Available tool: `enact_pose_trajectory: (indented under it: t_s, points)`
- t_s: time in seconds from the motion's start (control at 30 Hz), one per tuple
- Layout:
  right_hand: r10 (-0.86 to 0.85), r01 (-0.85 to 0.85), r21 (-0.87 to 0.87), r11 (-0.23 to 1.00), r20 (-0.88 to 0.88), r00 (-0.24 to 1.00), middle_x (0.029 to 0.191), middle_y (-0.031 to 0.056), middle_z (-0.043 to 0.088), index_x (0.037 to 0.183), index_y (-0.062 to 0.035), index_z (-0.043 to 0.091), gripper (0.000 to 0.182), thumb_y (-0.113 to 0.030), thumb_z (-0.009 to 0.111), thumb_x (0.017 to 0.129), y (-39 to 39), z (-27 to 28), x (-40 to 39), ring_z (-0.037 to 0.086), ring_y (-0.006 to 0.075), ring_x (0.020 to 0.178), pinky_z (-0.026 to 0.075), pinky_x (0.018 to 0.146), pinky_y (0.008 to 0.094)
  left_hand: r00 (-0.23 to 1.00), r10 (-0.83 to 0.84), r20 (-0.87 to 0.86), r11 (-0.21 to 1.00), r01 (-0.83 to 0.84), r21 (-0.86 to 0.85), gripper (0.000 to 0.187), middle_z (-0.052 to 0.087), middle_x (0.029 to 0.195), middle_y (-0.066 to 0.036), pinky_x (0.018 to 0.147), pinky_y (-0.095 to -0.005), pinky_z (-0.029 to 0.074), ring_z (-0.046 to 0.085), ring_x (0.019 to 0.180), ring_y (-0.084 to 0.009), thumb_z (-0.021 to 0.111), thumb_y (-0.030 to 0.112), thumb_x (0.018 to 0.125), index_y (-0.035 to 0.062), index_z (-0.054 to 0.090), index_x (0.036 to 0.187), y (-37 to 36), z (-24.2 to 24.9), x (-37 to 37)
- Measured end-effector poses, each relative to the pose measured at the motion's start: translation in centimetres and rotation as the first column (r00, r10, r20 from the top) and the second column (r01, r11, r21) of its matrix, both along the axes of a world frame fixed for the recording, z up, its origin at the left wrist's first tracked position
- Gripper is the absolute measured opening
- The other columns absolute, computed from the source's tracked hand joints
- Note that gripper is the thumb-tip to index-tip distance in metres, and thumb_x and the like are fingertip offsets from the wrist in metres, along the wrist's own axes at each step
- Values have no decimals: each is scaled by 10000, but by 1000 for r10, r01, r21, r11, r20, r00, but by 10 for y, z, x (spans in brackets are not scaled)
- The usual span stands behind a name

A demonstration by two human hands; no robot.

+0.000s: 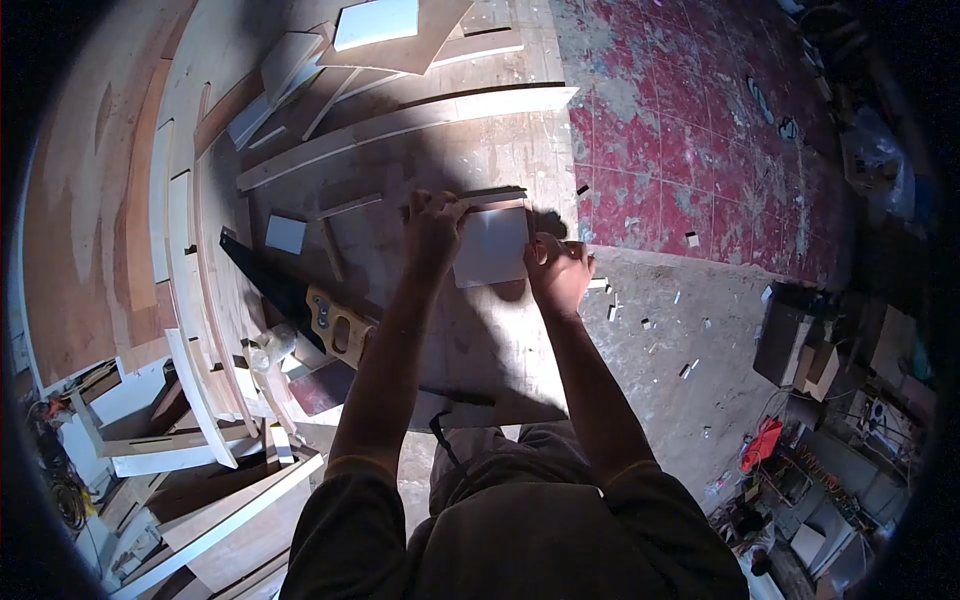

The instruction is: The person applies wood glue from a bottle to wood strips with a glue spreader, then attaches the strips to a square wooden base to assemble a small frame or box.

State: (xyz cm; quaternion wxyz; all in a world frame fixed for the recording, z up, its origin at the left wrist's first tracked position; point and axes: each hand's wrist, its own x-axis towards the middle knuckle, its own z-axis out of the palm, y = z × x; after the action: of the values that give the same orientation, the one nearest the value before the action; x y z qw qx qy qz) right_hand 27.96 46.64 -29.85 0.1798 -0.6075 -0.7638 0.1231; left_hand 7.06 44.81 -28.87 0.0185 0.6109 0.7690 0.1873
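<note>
A white square panel [490,247] lies over the wooden worktable between my hands. Along its far edge runs a narrow wooden strip [496,200]. My left hand [435,222] has its fingers closed at the left end of this strip, by the panel's far left corner. My right hand [558,272] pinches at the panel's right edge, thumb and fingers together; exactly what lies between the fingertips is partly hidden. A handsaw with a yellowish handle [340,325] rests left of my left forearm, its dark blade pointing away to the left.
A small white piece [286,234] and thin sticks [350,207] lie left of my hands. Beyond is a long wooden strip [410,132] and stacked board offcuts [425,40]. Wood scraps [200,500] are piled at lower left. The red floor [690,130] and scattered bits lie right.
</note>
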Motion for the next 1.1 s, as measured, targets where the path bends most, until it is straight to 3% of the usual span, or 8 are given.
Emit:
enact_pose_trajectory:
  t_s: [0.3,0.53,0.63,0.7,0.73,0.77,0.83,1.1]
  points:
    - [23,-26,51,998,67,997,784,5,699,931,-195,728,205,-334,710,781,2,-6,0,622,251,884,422,812,435,999,-14,-37,1000,14,-6,144,636,1071,59,889,-473,414,525,1062,-233,743,266,791,229,750,930,3,-1,-2]
    - [11,-11,26,1000,12,1000,793,7,700,941,-202,732,209,-345,707,791,2,-1,0,618,259,889,417,818,443,1000,-12,13,1000,12,6,122,636,1060,62,893,-471,408,522,1071,-237,738,252,796,218,749,912,3,-3,-1]
    - [31,-32,94,995,5,999,786,24,708,953,-190,732,194,-308,711,800,4,6,5,656,270,819,478,763,434,1000,-10,-23,1000,10,5,179,630,1085,47,898,-475,406,517,1083,-241,754,248,784,218,737,960,1,3,0]
    - [-79,83,33,996,-110,991,778,52,718,956,-169,732,170,-249,708,807,11,9,9,691,275,722,535,663,392,1000,-14,-27,996,12,-89,299,620,1117,27,905,-480,403,511,1107,-247,777,263,760,209,715,1048,-1,8,0]
    - [-80,95,56,994,-218,973,766,85,697,934,-189,739,158,-264,696,802,16,8,11,666,313,679,511,657,450,1000,-15,-27,996,12,-90,299,620,1117,27,905,-480,403,511,1107,-247,777,263,760,209,715,1048,-2,7,0]
    - [-92,84,-46,995,-225,970,743,101,701,936,-164,738,151,-238,671,824,16,11,20,684,306,672,534,631,423,999,-10,-34,997,7,-76,349,615,1139,20,913,-485,400,508,1118,-251,784,264,749,202,704,1084,-2,7,0]
    - [-148,128,-84,988,-293,945,768,110,715,922,-133,735,149,-231,662,838,20,9,26,695,294,672,546,636,394,999,-5,-39,998,3,-62,400,611,1162,14,921,-491,397,505,1130,-255,791,265,738,194,693,1120,-1,7,2]
    - [-86,-8,-269,963,-337,937,850,106,734,943,-108,740,193,-261,669,852,19,5,34,723,272,773,558,673,365,997,-79,6,996,79,-46,414,643,1162,25,940,-460,390,519,1120,-257,781,230,750,205,682,1151,12,5,14]
